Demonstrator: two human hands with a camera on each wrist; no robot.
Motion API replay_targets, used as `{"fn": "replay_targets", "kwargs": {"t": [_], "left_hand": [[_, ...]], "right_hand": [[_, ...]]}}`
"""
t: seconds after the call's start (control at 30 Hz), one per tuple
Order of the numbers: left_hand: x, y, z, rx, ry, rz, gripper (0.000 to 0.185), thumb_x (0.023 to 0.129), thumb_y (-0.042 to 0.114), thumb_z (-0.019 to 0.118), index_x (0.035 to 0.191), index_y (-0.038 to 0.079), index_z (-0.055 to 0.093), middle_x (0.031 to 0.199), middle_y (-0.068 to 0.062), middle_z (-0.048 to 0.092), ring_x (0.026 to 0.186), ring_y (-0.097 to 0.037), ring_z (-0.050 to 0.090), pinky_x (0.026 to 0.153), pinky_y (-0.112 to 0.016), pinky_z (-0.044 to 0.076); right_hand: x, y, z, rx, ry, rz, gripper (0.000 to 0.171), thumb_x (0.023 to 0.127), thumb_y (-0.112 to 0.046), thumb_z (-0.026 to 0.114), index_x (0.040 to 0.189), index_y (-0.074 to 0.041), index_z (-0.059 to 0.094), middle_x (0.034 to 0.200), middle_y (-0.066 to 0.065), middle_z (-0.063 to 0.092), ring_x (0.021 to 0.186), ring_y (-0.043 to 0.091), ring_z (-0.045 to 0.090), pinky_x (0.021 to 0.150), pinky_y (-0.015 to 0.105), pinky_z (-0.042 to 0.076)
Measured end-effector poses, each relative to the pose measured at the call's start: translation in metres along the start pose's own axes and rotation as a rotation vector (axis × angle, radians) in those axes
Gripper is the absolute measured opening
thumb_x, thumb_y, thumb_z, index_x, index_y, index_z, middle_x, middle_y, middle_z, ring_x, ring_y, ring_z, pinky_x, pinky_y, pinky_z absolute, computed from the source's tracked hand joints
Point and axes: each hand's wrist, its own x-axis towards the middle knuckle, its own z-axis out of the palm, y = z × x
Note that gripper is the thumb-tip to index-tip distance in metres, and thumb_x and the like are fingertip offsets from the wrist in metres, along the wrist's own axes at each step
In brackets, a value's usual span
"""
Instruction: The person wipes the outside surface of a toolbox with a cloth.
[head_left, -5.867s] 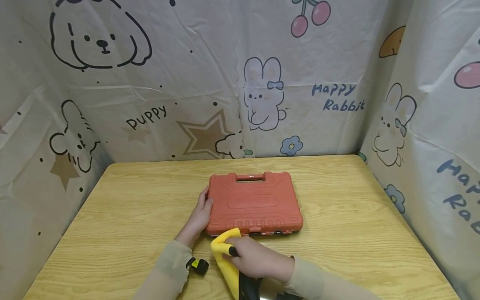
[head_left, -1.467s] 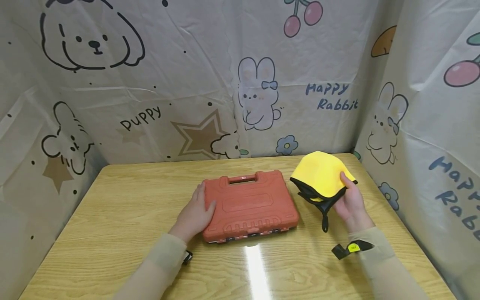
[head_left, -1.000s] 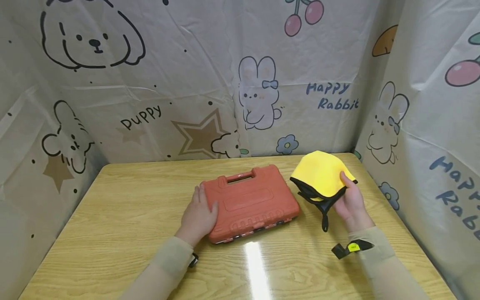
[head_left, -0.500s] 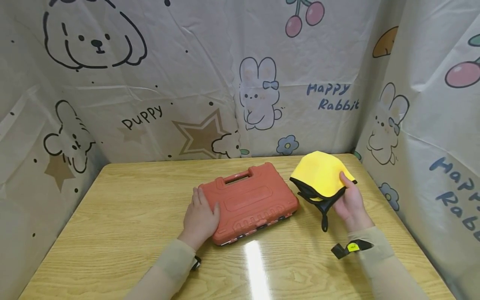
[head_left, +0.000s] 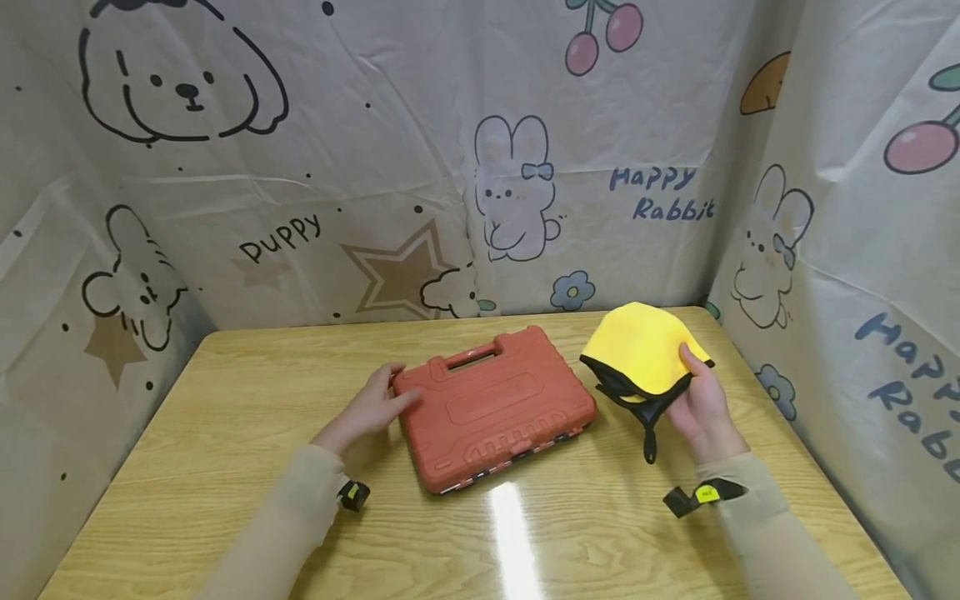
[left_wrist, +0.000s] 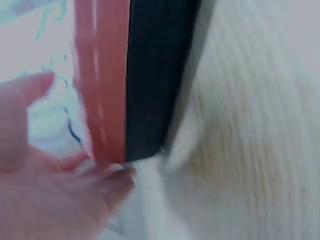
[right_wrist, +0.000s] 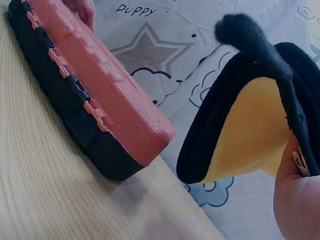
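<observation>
An orange tool case (head_left: 491, 404) with a black base lies shut and skewed on the wooden table (head_left: 225, 433), handle toward the far side. My left hand (head_left: 386, 393) rests its straight fingers against the case's far left corner. The left wrist view is blurred and shows the case's edge (left_wrist: 145, 75) beside my palm (left_wrist: 40, 190). My right hand (head_left: 693, 387) holds a yellow cloth (head_left: 637, 346) with black trim just right of the case, thumb on top. In the right wrist view the folded cloth (right_wrist: 250, 135) hangs above the table near the case (right_wrist: 100, 90).
Sheets printed with cartoons (head_left: 480, 167) wall in the table at the back, left and right. Bare tabletop lies left of the case and along the near edge, with a bright glare streak (head_left: 510, 533). Black straps with yellow tags sit on both wrists.
The case has turned counter-clockwise under my left hand. That hand has slid off the lid to the far left corner. My right hand and the cloth have stayed put.
</observation>
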Motion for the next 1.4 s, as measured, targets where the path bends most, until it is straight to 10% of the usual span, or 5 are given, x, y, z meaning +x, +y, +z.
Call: {"fn": "replay_targets", "kwargs": {"t": [0.5, 1.4], "left_hand": [[0.021, -0.022, -0.014, -0.088, -0.132, 0.1, 0.064, 0.1, 0.028, 0.07, 0.153, 0.003, 0.044, 0.151, -0.023, 0.052, 0.141, -0.038, 0.048, 0.119, -0.055, 0.036], [-0.021, -0.022, 0.008, -0.029, 0.135, 0.029, 0.061, 0.1, 0.032, 0.07, 0.149, 0.004, 0.049, 0.148, -0.021, 0.056, 0.137, -0.038, 0.053, 0.116, -0.054, 0.041]], "right_hand": [[0.0, 0.001, -0.001, 0.005, 0.029, 0.008, 0.028, 0.113, -0.025, 0.037, 0.14, -0.019, 0.04, 0.122, -0.001, 0.072, 0.112, 0.012, 0.07, 0.095, 0.029, 0.058], [0.002, 0.002, 0.004, -0.008, -0.004, -0.02, 0.026, 0.113, -0.023, 0.036, 0.137, -0.017, 0.043, 0.123, 0.001, 0.072, 0.114, 0.014, 0.07, 0.096, 0.03, 0.058]]}}
